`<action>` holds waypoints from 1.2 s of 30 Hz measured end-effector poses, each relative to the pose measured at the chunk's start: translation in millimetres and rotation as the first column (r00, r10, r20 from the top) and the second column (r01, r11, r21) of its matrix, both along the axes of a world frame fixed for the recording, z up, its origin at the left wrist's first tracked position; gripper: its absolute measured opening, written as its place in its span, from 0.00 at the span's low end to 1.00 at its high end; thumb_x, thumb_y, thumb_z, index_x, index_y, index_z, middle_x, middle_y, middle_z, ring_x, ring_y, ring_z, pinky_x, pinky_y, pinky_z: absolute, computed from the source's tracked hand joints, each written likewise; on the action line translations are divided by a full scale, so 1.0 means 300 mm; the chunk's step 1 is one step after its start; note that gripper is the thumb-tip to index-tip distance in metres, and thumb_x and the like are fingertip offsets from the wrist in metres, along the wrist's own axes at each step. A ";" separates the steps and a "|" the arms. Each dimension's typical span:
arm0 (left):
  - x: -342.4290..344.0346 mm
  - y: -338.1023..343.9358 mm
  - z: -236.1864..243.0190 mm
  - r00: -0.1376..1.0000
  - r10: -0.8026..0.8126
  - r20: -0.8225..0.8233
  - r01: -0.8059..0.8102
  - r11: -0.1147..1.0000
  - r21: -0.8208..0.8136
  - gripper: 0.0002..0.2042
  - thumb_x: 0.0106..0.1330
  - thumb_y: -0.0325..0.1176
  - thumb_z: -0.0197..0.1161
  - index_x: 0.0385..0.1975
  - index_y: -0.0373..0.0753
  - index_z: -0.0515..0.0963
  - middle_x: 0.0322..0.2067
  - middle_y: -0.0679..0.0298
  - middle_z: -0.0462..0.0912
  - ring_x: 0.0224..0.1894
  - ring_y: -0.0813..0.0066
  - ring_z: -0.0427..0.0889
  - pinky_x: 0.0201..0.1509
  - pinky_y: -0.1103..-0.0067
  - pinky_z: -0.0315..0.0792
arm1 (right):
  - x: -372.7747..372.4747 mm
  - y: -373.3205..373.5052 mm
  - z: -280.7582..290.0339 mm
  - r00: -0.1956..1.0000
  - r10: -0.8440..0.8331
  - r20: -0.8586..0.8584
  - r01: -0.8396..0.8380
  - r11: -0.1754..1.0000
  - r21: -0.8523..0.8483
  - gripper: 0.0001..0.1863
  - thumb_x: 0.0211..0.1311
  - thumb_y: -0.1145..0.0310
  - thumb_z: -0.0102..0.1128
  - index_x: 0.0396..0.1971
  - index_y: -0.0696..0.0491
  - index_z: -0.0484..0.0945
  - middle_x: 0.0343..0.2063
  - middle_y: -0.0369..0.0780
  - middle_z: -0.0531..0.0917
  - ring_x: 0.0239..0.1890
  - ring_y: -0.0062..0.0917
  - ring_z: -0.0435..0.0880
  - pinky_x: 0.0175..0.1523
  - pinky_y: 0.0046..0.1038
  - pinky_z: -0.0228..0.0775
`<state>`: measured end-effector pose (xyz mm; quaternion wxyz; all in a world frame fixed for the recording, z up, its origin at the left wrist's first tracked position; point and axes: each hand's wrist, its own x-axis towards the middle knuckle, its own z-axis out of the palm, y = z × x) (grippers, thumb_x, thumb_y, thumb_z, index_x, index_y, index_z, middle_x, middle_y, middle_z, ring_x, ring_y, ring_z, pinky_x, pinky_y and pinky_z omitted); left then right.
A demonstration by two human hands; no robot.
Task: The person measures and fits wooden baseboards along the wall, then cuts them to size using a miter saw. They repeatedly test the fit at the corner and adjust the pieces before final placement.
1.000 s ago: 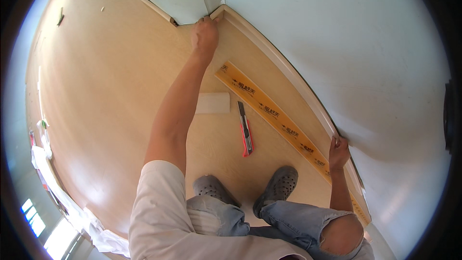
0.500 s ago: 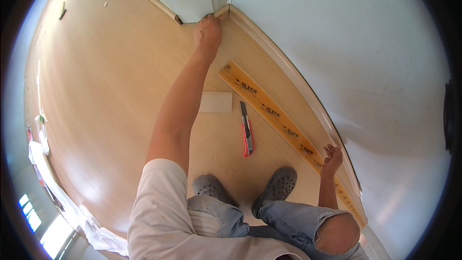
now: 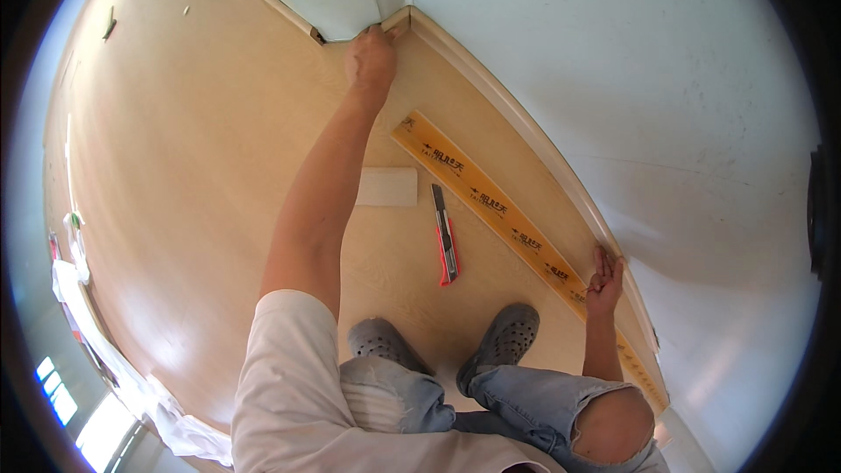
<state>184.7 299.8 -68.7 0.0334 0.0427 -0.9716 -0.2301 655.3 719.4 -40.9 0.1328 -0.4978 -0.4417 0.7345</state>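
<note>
Fingers of the left hand [image 3: 371, 59] press into the room's inside corner, at the far end of a long pale wooden baseboard strip [image 3: 517, 127] that runs along the foot of the white wall [image 3: 666, 79]; the hand is bunched, knuckles up, and seems to pin the strip's end against the corner joint, though whether the fingers close around anything cannot be told from this angle. The right hand [image 3: 604, 276] lies flat with its fingers stretched out and together, pushing on the same strip much nearer the person, so the two hands sit well apart and bear on the strip at two places, probably to keep it snug to the wall along its length. Just inside the strip, on the light wood-look floor [image 3: 193, 175], lies a long yellow-orange level or straightedge [image 3: 491, 201], parallel to the wall and within reach of either arm. Beside it, toward the person, rests a red-and-grey utility knife [image 3: 446, 236], pointing roughly toward the corner, and to its left a small pale rectangular block [image 3: 386, 187] sits flat, partly behind the left forearm. Below are two grey perforated clogs [image 3: 504, 337], torn jeans at the knee and a white sleeve. A second baseboard piece [image 3: 280, 7] runs along the adjoining wall, ending short of the corner.
</note>
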 end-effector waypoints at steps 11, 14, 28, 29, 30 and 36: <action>0.016 0.011 0.013 0.997 0.079 -0.025 -0.075 0.990 0.123 0.20 0.72 0.48 0.58 0.38 0.33 0.81 0.42 0.50 0.84 0.48 0.49 0.81 0.51 0.60 0.74 | -0.009 -0.004 0.011 1.000 0.022 0.022 -0.022 1.000 -0.019 0.25 0.74 0.49 0.53 0.51 0.58 0.74 0.57 0.45 0.81 0.59 0.25 0.81 0.18 0.14 0.54; 0.020 0.010 0.011 0.995 0.094 -0.028 -0.086 0.977 0.197 0.21 0.71 0.50 0.60 0.38 0.32 0.82 0.42 0.48 0.84 0.48 0.47 0.80 0.51 0.60 0.73 | -0.024 -0.007 0.013 0.999 0.006 0.034 -0.004 0.999 -0.039 0.26 0.74 0.48 0.53 0.51 0.58 0.74 0.53 0.44 0.82 0.56 0.24 0.83 0.18 0.14 0.54; 0.402 -0.198 0.072 0.946 -0.317 0.069 0.308 0.945 0.112 0.26 0.56 0.42 0.76 0.49 0.31 0.79 0.43 0.51 0.80 0.48 0.53 0.79 0.51 0.64 0.75 | 0.008 0.004 -0.010 0.991 0.060 0.123 -0.068 0.996 0.063 0.31 0.74 0.44 0.50 0.55 0.60 0.70 0.52 0.44 0.82 0.51 0.22 0.85 0.18 0.16 0.50; 0.474 -0.225 0.117 0.902 -0.396 0.172 0.387 0.918 0.085 0.28 0.53 0.40 0.77 0.52 0.34 0.78 0.46 0.52 0.79 0.50 0.54 0.78 0.54 0.64 0.74 | 0.012 0.016 -0.019 0.990 0.067 0.124 -0.076 0.995 0.065 0.31 0.74 0.44 0.51 0.56 0.60 0.70 0.54 0.45 0.82 0.54 0.23 0.84 0.18 0.16 0.51; 0.562 -0.253 0.162 0.845 -0.460 0.275 0.461 0.885 0.065 0.31 0.50 0.38 0.79 0.56 0.37 0.76 0.49 0.54 0.78 0.53 0.55 0.77 0.56 0.64 0.72 | 0.016 0.024 -0.022 0.989 0.078 0.123 -0.087 0.994 0.064 0.30 0.74 0.44 0.51 0.56 0.59 0.70 0.55 0.45 0.81 0.56 0.25 0.82 0.19 0.15 0.53; 0.764 -0.321 0.149 0.812 -0.554 0.186 0.576 0.813 -0.091 0.38 0.45 0.34 0.80 0.61 0.43 0.73 0.58 0.58 0.74 0.62 0.56 0.70 0.65 0.60 0.64 | -0.014 0.007 -0.005 0.985 0.094 0.144 -0.103 0.993 0.051 0.32 0.73 0.43 0.52 0.56 0.59 0.70 0.58 0.46 0.79 0.58 0.26 0.81 0.19 0.15 0.53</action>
